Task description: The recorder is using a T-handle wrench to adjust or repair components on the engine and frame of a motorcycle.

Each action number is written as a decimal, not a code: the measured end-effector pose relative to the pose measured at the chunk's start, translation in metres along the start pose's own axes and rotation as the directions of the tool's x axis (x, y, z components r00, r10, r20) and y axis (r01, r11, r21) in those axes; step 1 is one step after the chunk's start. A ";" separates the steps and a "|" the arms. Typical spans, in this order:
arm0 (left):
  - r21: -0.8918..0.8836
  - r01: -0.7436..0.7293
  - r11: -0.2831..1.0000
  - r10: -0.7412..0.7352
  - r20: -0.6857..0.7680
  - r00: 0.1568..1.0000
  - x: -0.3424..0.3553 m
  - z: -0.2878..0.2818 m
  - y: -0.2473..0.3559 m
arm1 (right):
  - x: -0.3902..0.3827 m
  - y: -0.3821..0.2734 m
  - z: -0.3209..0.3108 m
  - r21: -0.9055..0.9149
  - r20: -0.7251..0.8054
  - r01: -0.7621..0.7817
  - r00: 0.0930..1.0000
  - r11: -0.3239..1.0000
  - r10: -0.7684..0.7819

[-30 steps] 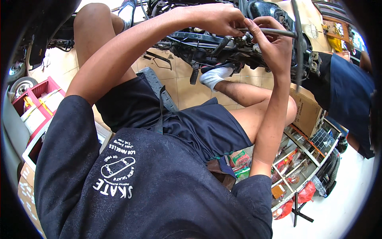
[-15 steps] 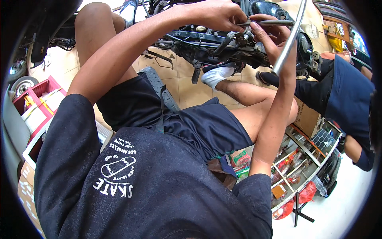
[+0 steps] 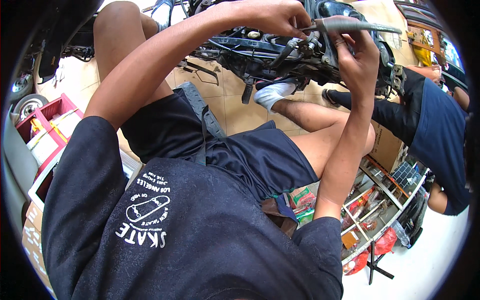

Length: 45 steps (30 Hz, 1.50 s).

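Observation:
Both hands meet at the top of the view, over the dark, stripped frame of a motorcycle (image 3: 250, 46). A metal T-handle wrench (image 3: 372, 26) points away to the right from there, its bar smeared by motion. My right hand (image 3: 361, 54) is closed around the wrench, fingers curled under the bar. Pinched fingers of my left hand (image 3: 282, 17) hold the wrench's inner end, close to a small metal fitting (image 3: 312, 41) on the motorcycle. The wrench's tip is hidden by the fingers.
A person in dark blue clothes (image 3: 442, 135) is at the right. Low by my right side stands a rack (image 3: 382, 220) of bagged parts. A red divided box (image 3: 50, 112) and a wheel (image 3: 30, 107) are at the left. A black tyre (image 3: 200, 107) lies between my legs.
The wrench has turned, its crossbar swinging from a steep slant to nearly level. My right hand has turned with it and shifted slightly right; my left hand stays about where it was.

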<state>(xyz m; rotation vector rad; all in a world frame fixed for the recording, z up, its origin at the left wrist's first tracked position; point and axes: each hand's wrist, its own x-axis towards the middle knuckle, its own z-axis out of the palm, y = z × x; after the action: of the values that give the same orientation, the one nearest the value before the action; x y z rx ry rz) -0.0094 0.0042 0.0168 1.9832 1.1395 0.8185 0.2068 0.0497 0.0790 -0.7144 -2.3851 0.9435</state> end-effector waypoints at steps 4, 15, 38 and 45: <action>-0.072 -0.056 0.996 0.053 -0.037 0.998 -0.001 0.003 -0.002 | 0.002 -0.001 0.011 -0.011 -0.102 0.034 0.994 0.999 -0.035; -0.062 0.101 0.993 -0.106 -0.084 0.991 0.006 0.010 -0.015 | 0.004 0.004 0.019 -0.273 0.166 -0.216 0.949 0.937 0.267; 0.089 0.026 0.996 -0.022 -0.045 0.999 0.000 0.022 -0.004 | 0.002 -0.002 0.011 -0.238 0.197 -0.124 0.965 0.963 0.172; 0.195 0.103 0.975 -0.097 -0.039 0.995 0.000 0.026 -0.005 | 0.004 -0.012 0.011 -0.051 0.183 -0.024 0.983 0.998 0.033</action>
<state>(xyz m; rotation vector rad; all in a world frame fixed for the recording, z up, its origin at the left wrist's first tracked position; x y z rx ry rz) 0.0088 -0.0008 -0.0019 2.0589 1.3717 0.7080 0.1939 0.0390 0.0814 -0.7086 -2.5723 1.0052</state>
